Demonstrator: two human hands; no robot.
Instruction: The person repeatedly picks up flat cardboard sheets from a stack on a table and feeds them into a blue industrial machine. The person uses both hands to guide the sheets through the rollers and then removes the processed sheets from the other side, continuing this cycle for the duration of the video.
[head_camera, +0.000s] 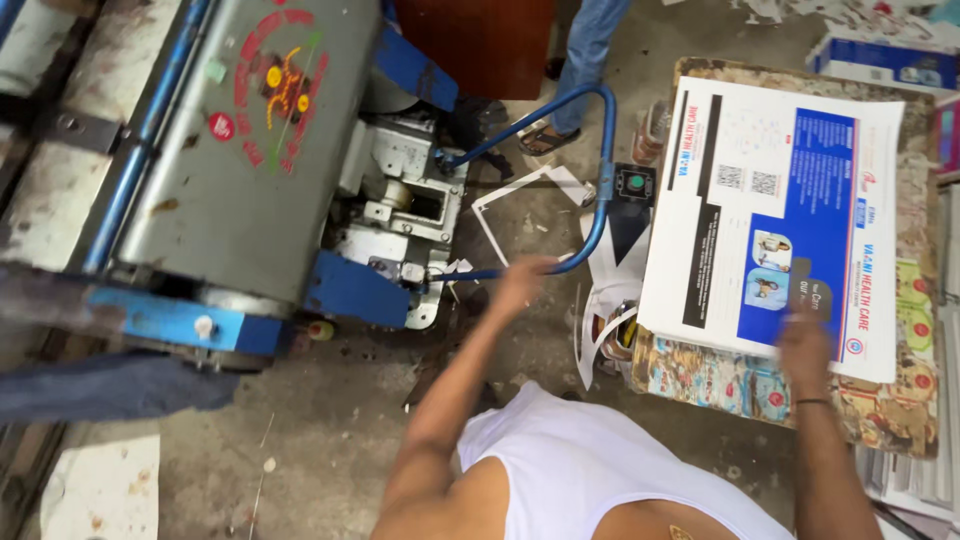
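The left hand (525, 278) has its fingers wrapped around the blue handle bar (603, 170), which looks hard and stiff. The right hand (805, 335) lies flat, fingers together, on the stack of printed sheets (770, 215) near the tabletop's (905, 400) front edge; these look thin, bendy and best lifted by an edge.

machine (230, 150) far left | looped bar (600, 170) just right of machine, left hand (525, 280) on its near end | stack of printed sheets (770, 210) right, on a table (905, 400) | right hand (805, 335) on stack's near edge | paper scraps (600, 330) on floor between bar and table
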